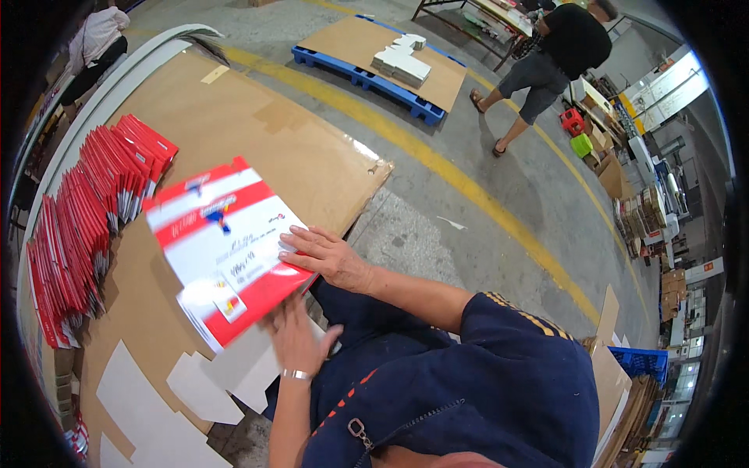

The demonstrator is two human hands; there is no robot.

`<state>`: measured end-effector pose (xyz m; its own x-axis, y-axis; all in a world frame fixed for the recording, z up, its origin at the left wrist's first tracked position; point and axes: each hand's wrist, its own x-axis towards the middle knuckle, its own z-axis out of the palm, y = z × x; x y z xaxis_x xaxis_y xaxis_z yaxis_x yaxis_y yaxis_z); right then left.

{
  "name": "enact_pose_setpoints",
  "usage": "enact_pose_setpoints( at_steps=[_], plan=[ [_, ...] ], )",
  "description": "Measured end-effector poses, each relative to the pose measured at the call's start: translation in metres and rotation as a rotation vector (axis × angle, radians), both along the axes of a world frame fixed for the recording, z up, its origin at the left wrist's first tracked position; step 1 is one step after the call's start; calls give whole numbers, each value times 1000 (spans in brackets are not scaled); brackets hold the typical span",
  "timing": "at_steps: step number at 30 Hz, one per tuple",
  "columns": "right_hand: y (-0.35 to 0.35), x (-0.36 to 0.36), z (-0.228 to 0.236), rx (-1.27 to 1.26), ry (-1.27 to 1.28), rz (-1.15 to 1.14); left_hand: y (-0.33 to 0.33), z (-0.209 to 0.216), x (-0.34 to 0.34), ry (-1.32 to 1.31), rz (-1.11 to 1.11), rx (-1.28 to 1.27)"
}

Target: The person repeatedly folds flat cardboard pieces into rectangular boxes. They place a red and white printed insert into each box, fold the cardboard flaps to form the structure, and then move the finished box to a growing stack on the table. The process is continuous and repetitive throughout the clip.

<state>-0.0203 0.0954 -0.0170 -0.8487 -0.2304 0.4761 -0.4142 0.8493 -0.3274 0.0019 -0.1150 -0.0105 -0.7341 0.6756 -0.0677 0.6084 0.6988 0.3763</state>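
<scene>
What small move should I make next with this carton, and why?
I'd probably close the left hand on the near edge of the red-and-white carton to steady it; that hand's thumb looks spread clear, while the right hand rests on top.

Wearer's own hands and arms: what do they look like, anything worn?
Left hand: ungloved, silver-coloured band at the wrist. Right hand: ungloved, no band visible. Right sleeve: short, dark navy, yellow stripes along it. No cables on either forearm.
</scene>
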Motion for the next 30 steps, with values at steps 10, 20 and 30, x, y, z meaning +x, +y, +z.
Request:
enact_pose_setpoints(
  at_steps=[10,20,30],
  plan=[
    [24,-14,-6,-24,-144,82,-169,1,17,142,217,303],
    [25,-22,-8,-221,-49,24,-168,-25,-26,45,634,632],
    [-37,-21,23,259,-252,302,-105,2,-37,217,335,-86]
  ],
)
